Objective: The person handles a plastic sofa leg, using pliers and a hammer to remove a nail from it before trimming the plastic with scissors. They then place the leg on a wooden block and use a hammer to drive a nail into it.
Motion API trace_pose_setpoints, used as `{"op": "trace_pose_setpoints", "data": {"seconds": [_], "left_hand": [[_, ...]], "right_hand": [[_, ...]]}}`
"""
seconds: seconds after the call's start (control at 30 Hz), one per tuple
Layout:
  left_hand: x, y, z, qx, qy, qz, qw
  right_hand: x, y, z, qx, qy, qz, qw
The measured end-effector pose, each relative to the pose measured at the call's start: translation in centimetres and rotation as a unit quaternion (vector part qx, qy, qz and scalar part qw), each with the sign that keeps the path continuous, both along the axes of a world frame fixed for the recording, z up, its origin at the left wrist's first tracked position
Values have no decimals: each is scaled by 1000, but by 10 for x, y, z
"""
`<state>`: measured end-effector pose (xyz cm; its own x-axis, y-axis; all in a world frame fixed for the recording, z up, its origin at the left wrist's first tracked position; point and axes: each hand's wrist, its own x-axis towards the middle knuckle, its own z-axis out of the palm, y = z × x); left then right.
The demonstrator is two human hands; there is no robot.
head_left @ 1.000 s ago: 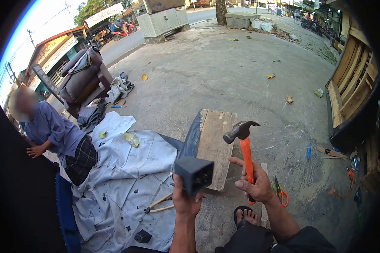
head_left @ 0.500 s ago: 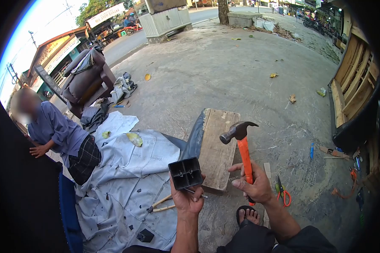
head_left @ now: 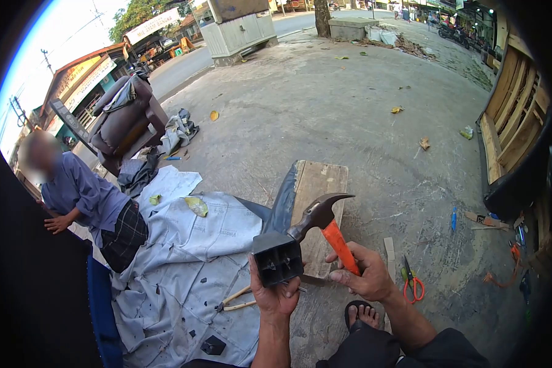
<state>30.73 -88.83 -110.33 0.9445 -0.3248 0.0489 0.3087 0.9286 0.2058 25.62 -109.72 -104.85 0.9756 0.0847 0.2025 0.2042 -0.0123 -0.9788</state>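
My left hand (head_left: 276, 297) holds a black plastic box-like piece (head_left: 278, 259) with its divided hollow side facing me; the tip of a thin metal rod shows beside the fingers. My right hand (head_left: 367, 273) is wrapped round the orange handle of a claw hammer (head_left: 342, 245). The hammer's face is at the upper right edge of the black piece; whether they touch I cannot tell. Behind the hammer lies a wooden block (head_left: 322, 184) on the concrete.
Pincers (head_left: 236, 296) and black scraps lie on a pale cloth (head_left: 184, 245) at left. Red-handled scissors (head_left: 414, 287) lie right of my foot. A person (head_left: 86, 190) sits at far left. A wooden frame (head_left: 512, 122) stands at right, a brown armchair (head_left: 129, 116) at back left.
The hammer has swung down and left, its head now at the black piece. My left hand has tilted the piece and shifted it slightly right and down.
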Motion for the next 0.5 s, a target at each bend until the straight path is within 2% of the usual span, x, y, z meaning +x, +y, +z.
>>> {"op": "trace_pose_setpoints", "data": {"seconds": [0.13,0.23,0.27,0.3,0.33,0.4,0.43,0.5], "left_hand": [[-2,0,3,40,13,11,999],[0,1,3,65,-14,29,997],[-1,-5,13,304,-93,162,934],[-2,-7,22,518,-161,282,791],[-3,-4,29,519,-160,286,790],[-2,3,38,708,-315,337,535],[1,2,35,713,-325,355,510],[-1,-1,35,712,-322,352,515]], "right_hand": [[-3,-3,5,-25,24,-14,999],[-3,-3,8,12,45,-18,999],[-4,-7,5,16,64,-21,998],[-5,-10,1,20,85,-23,996],[-5,-12,-7,19,84,-18,996],[-4,-16,-23,11,51,-34,998],[-5,-16,-21,10,51,-34,998],[-10,-15,-14,-55,26,-91,994]]}}
